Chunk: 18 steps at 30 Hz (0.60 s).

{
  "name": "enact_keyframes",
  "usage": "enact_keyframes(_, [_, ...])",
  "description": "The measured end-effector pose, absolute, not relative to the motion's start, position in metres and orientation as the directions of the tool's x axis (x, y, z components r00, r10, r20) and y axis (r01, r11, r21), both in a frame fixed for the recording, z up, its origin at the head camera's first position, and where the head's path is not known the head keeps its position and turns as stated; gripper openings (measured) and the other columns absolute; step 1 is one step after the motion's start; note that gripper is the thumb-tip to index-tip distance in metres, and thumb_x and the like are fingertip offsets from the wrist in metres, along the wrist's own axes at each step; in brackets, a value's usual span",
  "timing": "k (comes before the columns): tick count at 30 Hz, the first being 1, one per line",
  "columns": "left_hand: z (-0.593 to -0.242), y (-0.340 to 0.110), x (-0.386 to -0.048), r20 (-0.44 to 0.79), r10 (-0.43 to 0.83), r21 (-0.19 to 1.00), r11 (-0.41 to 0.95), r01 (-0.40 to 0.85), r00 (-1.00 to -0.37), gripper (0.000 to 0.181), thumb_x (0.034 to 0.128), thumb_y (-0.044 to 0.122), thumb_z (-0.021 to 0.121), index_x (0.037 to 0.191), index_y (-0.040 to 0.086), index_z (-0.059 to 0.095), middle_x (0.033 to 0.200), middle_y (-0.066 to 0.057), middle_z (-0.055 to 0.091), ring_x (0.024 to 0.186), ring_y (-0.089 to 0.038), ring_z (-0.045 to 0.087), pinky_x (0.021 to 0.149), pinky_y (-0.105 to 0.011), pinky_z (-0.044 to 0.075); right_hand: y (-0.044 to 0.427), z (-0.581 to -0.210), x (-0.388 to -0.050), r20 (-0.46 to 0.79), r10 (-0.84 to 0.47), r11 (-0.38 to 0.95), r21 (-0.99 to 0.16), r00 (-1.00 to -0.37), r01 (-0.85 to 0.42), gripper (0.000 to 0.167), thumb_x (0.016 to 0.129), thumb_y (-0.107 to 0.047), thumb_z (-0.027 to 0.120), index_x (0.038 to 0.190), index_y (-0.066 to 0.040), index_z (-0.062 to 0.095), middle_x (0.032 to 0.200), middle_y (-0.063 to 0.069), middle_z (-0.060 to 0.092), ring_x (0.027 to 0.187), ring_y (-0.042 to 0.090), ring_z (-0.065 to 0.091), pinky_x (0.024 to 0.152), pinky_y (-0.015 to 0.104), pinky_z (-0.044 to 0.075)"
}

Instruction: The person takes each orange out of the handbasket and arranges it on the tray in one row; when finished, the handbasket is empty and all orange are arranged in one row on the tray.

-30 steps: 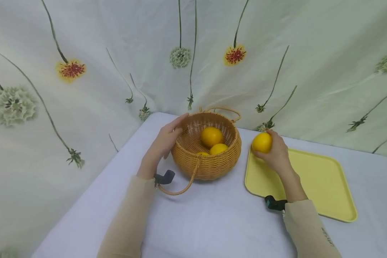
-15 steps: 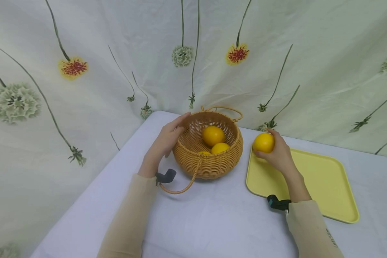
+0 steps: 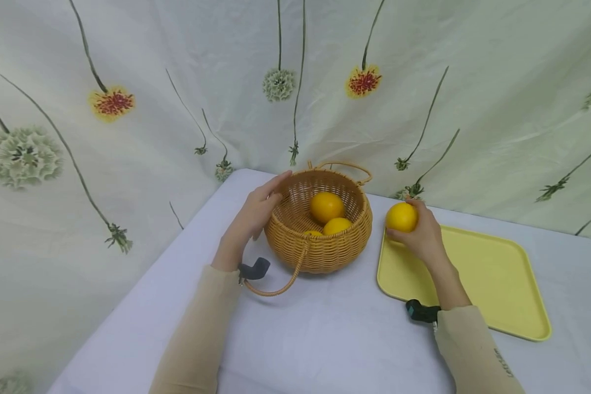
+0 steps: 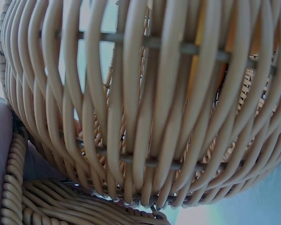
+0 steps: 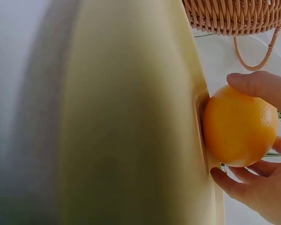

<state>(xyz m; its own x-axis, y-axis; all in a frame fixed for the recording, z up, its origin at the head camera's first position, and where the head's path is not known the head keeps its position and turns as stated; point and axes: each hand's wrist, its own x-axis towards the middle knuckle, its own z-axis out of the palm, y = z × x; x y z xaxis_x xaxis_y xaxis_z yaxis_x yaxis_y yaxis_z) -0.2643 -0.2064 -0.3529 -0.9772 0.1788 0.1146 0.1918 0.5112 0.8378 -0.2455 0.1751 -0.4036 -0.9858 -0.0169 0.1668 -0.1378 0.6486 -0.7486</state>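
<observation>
Head view, taken left to right: my left hand [image 3: 253,213] lies along the outer left side of the round wicker basket [image 3: 325,257], fingers fairly straight and reaching its rim; they rest there rather than clamp, though I cannot tell how firmly. Inside the basket, one orange [image 3: 327,207] sits towards the middle, a second orange [image 3: 337,225] lies just nearer to me, and a sliver of a third fruit [image 3: 313,233] shows by the near rim, below which the near handle [image 3: 280,290] hangs out towards my left wrist. Further right, past a strip of white tablecloth [image 3: 325,339], comes the held orange [image 3: 401,217], then my right hand [image 3: 423,232], thumb and fingers gripping that fruit at the far left corner of the yellow tray [image 3: 492,273].

What matters most, I judge, is sideways: the basket stands between my hands, and the held orange is to its right, well apart from my left hand. Being round, it offers no long axis. It lies on the left side of my right palm, facing the basket; the right wrist view sets it beside the tray's rim, touching or not I cannot tell.
</observation>
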Motion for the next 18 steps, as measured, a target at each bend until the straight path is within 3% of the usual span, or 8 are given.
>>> enact_keyframes(3, [-0.353, -0.206, -0.264, 0.119, 0.177, 0.837, 0.511, 0.195, -0.977, 0.058, 0.1085, 0.018, 0.040, 0.160, 0.045, 0.041, 0.171, 0.005, 0.037, 0.157, -0.032, 0.033, 0.111, -0.066, 0.047, 0.175, -0.403, -0.246, 0.142, -0.030, 0.655, -0.745, -0.989, -0.126, 0.095, 0.089, -0.020, 0.084, 0.163, -0.003, 0.028, 0.155, 0.035, 0.041, 0.131, 0.052, 0.048, 0.112, 0.070, 0.041])
enact_keyframes(5, [-0.354, -0.206, -0.265, 0.122, 0.178, 0.837, 0.511, 0.197, -0.977, 0.058, 0.1085, 0.018, 0.040, 0.161, 0.044, 0.041, 0.170, 0.005, 0.037, 0.158, -0.032, 0.032, 0.119, -0.066, 0.038, 0.175, -0.402, -0.246, 0.133, -0.028, 0.662, -0.740, -0.991, -0.118, 0.096, 0.089, -0.021, 0.084, 0.163, -0.002, 0.027, 0.154, 0.035, 0.041, 0.131, 0.053, 0.048, 0.112, 0.070, 0.041])
enact_keyframes(9, [-0.354, -0.207, -0.266, 0.127, 0.178, 0.834, 0.513, 0.202, -0.976, 0.059, 0.1084, 0.017, 0.041, 0.161, 0.044, 0.041, 0.170, 0.004, 0.037, 0.158, -0.032, 0.031, 0.122, -0.067, 0.031, 0.176, -0.400, -0.247, 0.136, -0.023, 0.673, -0.731, -0.990, -0.116, 0.097, 0.088, -0.022, 0.085, 0.163, 0.000, 0.027, 0.154, 0.036, 0.041, 0.133, 0.053, 0.047, 0.113, 0.070, 0.040])
enact_keyframes(18, [-0.355, -0.207, -0.267, 0.118, 0.174, 0.836, 0.514, 0.193, -0.978, 0.059, 0.1090, 0.018, 0.041, 0.160, 0.046, 0.041, 0.170, 0.002, 0.037, 0.157, -0.033, 0.033, 0.120, -0.067, 0.035, 0.174, -0.387, -0.243, 0.195, 0.004, 0.684, -0.716, -0.981, -0.139, 0.094, 0.090, -0.025, 0.083, 0.162, 0.002, 0.028, 0.158, 0.036, 0.037, 0.144, 0.055, 0.037, 0.117, 0.074, 0.033])
